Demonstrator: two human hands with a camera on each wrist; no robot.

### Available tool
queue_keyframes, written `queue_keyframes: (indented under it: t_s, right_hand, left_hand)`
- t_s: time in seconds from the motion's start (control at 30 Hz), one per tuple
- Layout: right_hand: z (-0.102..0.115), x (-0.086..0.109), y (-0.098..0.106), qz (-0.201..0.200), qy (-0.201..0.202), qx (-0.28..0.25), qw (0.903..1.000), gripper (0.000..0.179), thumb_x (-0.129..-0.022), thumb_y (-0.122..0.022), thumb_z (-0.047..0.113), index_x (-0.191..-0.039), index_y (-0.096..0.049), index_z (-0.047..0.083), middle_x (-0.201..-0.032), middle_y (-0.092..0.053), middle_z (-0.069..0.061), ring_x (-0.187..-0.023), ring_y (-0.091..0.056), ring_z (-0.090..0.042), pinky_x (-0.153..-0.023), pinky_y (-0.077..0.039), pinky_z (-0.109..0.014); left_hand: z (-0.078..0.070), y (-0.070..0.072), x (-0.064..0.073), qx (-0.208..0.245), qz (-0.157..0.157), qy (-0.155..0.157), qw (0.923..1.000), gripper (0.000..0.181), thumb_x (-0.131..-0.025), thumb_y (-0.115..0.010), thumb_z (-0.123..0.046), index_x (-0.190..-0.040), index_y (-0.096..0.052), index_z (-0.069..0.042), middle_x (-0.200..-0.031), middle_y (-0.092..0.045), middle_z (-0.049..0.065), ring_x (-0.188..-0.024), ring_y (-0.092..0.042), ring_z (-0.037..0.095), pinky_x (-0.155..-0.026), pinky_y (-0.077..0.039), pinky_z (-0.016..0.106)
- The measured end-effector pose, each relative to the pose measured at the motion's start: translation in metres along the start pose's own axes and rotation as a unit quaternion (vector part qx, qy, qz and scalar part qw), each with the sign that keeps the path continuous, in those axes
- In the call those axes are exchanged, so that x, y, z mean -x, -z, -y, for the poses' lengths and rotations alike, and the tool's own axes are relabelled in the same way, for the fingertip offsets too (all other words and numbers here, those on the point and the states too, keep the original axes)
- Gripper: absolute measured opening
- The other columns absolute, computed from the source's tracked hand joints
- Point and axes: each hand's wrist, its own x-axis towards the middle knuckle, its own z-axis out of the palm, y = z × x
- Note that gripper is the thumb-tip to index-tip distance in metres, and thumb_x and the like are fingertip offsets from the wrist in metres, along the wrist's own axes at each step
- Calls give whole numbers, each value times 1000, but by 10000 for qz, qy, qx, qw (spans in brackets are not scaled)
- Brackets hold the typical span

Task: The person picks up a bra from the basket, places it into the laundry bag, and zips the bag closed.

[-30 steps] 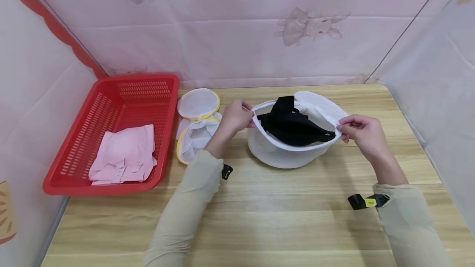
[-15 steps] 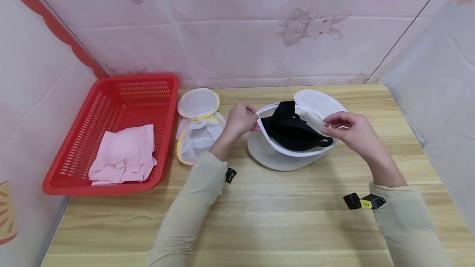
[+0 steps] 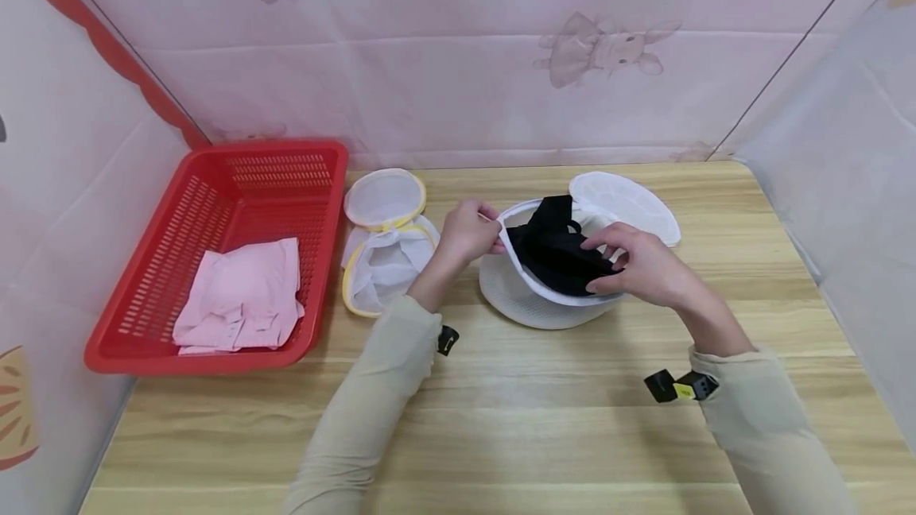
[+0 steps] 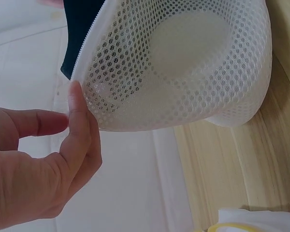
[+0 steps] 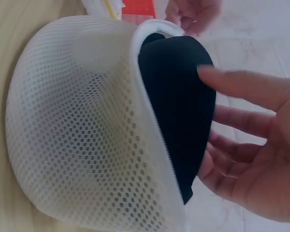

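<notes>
- Left hand pinches the rim of the bag between thumb and fingers; right hand grasps the black cloth, thumb on its face, fingers at its edge.
- Pale wood-grain table, its far edge meeting a pink wall printed with rabbits in dresses; whitish walls rise on both sides, the left one bordered by a red scalloped trim.
- At the table's left, a red basket bears folded pink cloth; just beside it lies a small bag edged in yellow.
- Right fingers cover part of the black cloth in the head view; its lower part is hidden inside the bag, so its full shape cannot be told. Both sleeves run out of the picture.
- The bag sits on the table between the hands, white, of coarse honeycomb mesh, mouth upward, fine zip teeth along the rim. Its white lid lies back behind it. The cloth is matt black, a broad strip standing up at its back.
</notes>
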Motion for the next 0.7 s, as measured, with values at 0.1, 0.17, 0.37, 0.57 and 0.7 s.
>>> queue_keyframes:
  t_s: [0.1, 0.17, 0.37, 0.57, 0.7]
  right_hand:
    - [-3, -3, -4, -249, -9, 34, 9997, 28, -69, -76, 2, -95, -65, -1, -81, -59, -7, -73, -55, -20, -64, -46, -23]
    - [-4, -6, -5, -384, -82, 62, 9992, 22, -70, -74, 1, -91, -67, 0, -77, -60, -5, -70, -56, -18, -63, -46, -22]
    - [-1, -19, -5, -238, -281, 140, 9992, 14, -72, -74, 4, -84, -69, 1, -76, -65, -5, -70, -56, -16, -64, -45, -27]
    - [2, -32, -5, 155, -437, 207, 9987, 11, -71, -73, 4, -82, -70, 0, -79, -66, -6, -73, -55, -17, -68, -43, -31]
    - [-1, -35, -10, 335, -409, 161, 9985, 9, -70, -73, 2, -78, -69, 0, -76, -64, -4, -71, -53, -16, -67, -43, -30]
  left_hand:
    - [0, -1, 2, -9, 94, -64, 9999, 16, -85, -48, 4, -98, -56, 6, -76, -60, 12, -50, -57, 10, -59, -54, 26]
    - [-2, -3, 3, -45, 179, -58, 9998, 15, -85, -48, 4, -99, -55, 5, -77, -61, 12, -50, -58, 10, -60, -54, 26]
    - [-9, -6, 8, -113, 367, -21, 9993, 16, -86, -47, 3, -100, -55, 4, -79, -58, 10, -51, -57, 10, -65, -54, 31]
    - [-16, -8, 11, -157, 411, -36, 9990, 15, -87, -48, 2, -100, -55, 3, -81, -57, 9, -52, -57, 10, -65, -54, 30]
    - [-18, -9, 12, -26, 445, -27, 9990, 14, -87, -48, 3, -100, -54, 4, -83, -55, 10, -54, -58, 11, -62, -54, 27]
